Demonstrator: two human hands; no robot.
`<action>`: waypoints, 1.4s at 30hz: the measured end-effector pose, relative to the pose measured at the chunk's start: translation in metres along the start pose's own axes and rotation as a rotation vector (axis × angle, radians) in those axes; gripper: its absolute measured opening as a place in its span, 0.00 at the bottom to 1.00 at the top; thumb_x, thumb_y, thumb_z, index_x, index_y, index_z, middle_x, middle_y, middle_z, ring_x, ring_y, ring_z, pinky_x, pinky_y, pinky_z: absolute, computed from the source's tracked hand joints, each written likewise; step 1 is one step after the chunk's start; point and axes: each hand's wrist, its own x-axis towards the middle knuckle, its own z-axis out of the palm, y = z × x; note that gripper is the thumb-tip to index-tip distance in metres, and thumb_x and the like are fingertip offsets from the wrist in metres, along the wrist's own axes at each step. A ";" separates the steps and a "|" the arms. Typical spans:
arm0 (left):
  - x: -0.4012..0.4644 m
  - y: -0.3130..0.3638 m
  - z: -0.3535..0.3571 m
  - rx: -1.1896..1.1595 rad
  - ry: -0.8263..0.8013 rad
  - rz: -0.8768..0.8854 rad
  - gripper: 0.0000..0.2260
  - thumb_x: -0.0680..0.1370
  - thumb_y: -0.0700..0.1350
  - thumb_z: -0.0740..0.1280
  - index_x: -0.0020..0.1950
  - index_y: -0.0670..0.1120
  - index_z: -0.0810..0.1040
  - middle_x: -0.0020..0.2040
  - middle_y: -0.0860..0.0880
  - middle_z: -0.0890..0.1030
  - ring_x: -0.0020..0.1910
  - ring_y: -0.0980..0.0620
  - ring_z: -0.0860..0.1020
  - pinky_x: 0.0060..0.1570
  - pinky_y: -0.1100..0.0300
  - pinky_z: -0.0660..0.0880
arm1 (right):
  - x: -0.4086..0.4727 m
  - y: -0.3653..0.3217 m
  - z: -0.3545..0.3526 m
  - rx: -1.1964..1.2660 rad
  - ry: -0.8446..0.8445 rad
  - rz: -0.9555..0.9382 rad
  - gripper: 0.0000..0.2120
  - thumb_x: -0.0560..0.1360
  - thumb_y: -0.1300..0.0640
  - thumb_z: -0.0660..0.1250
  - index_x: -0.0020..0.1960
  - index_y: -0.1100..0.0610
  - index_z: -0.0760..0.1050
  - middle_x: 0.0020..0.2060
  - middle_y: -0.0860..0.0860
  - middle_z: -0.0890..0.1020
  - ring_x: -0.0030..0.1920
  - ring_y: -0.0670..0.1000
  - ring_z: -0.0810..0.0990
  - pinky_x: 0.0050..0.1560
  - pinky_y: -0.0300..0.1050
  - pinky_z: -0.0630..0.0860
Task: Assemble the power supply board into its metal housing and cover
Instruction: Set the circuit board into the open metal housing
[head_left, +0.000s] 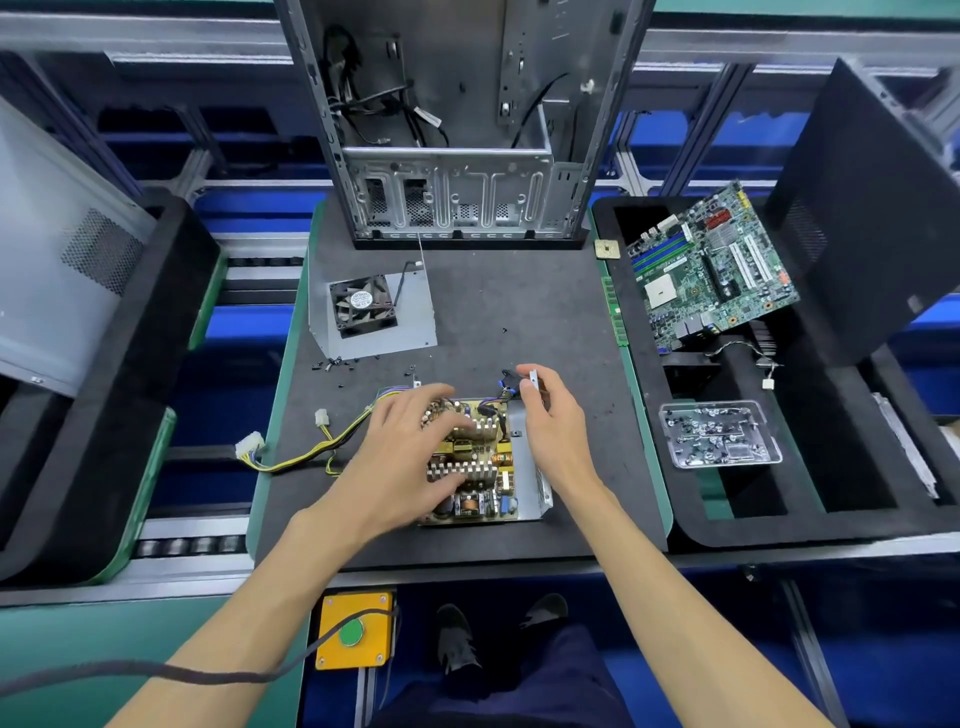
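Observation:
The power supply board, yellow-brown with silver heat sinks, lies in its shallow metal housing on the black mat. My left hand rests on the board with fingers spread over the heat sinks. My right hand pinches the black socket part with its metal bracket at the housing's far right corner. A bundle of yellow and black wires with white plugs trails off to the left. The metal cover with its fan lies further back on the mat.
An open computer case stands at the back of the mat. Loose black screws lie near the cover. To the right sit a motherboard, a clear screw tray and a black side panel. A grey panel leans left.

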 end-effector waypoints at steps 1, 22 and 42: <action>-0.003 -0.002 -0.002 -0.023 0.021 -0.034 0.26 0.69 0.53 0.78 0.65 0.52 0.76 0.71 0.46 0.70 0.70 0.44 0.67 0.69 0.48 0.59 | 0.000 0.000 0.001 0.016 0.006 0.002 0.13 0.86 0.56 0.57 0.66 0.50 0.76 0.61 0.44 0.80 0.60 0.41 0.76 0.57 0.35 0.71; 0.009 -0.012 -0.017 -0.132 0.141 -0.262 0.20 0.80 0.52 0.68 0.71 0.50 0.73 0.67 0.52 0.75 0.70 0.51 0.69 0.69 0.56 0.58 | 0.010 0.002 0.005 0.341 0.104 0.162 0.12 0.84 0.57 0.61 0.56 0.53 0.84 0.45 0.37 0.85 0.46 0.30 0.80 0.44 0.22 0.71; 0.108 0.012 0.031 -0.216 -0.169 -0.433 0.15 0.75 0.52 0.73 0.59 0.48 0.81 0.48 0.50 0.86 0.53 0.46 0.82 0.54 0.50 0.78 | 0.011 0.012 -0.002 0.310 0.073 0.123 0.09 0.84 0.57 0.64 0.56 0.52 0.83 0.52 0.44 0.86 0.57 0.44 0.82 0.58 0.41 0.77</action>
